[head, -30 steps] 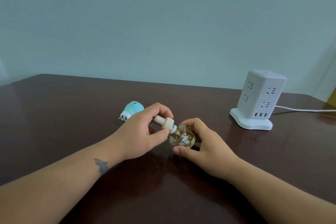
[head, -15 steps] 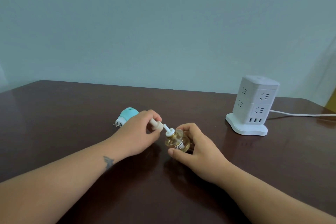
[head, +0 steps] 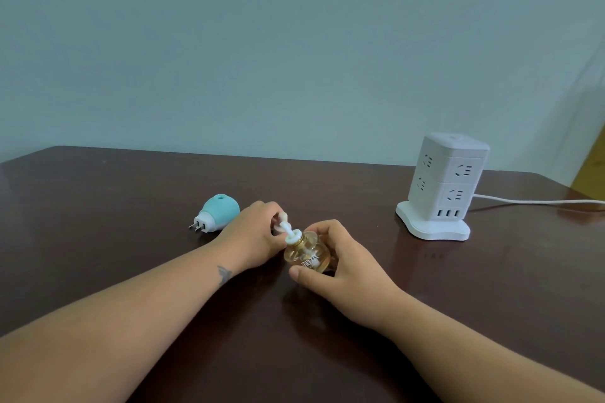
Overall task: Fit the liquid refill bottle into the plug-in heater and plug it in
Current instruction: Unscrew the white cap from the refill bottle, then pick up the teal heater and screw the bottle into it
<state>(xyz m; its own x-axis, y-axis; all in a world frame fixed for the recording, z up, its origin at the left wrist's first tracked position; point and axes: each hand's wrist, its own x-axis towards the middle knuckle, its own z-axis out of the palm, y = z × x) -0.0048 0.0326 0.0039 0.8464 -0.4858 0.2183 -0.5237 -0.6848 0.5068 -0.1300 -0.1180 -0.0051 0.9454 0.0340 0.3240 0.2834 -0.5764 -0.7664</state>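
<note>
On the dark brown worktop [head: 114, 193] the right hand [head: 340, 263] holds the refill bottle [head: 307, 253] low over the surface, near the centre of the view; whether its base touches the wood cannot be told. The right hand's fingers are curled round the far side of the clear, amber-filled body and the thumb presses its near side, so the grip is closed on the bottle. A white wick [head: 288, 228] stands bare out of the bottle's neck, tilted toward 11 o'clock. The left hand [head: 253, 237] sits just at 9 o'clock of the bottle, its fingers pinched together on a small white cap [head: 281, 217] at the tip of the wick; the cap is off the neck. The teal plug-in heater [head: 217, 214] lies on its side at 10 o'clock of the hands, prongs pointing toward 8 o'clock, just beside the left hand's knuckles. A white socket tower [head: 443, 186] stands upright at 2 o'clock, well apart, with its cable [head: 537, 202] running off toward 3 o'clock.
</note>
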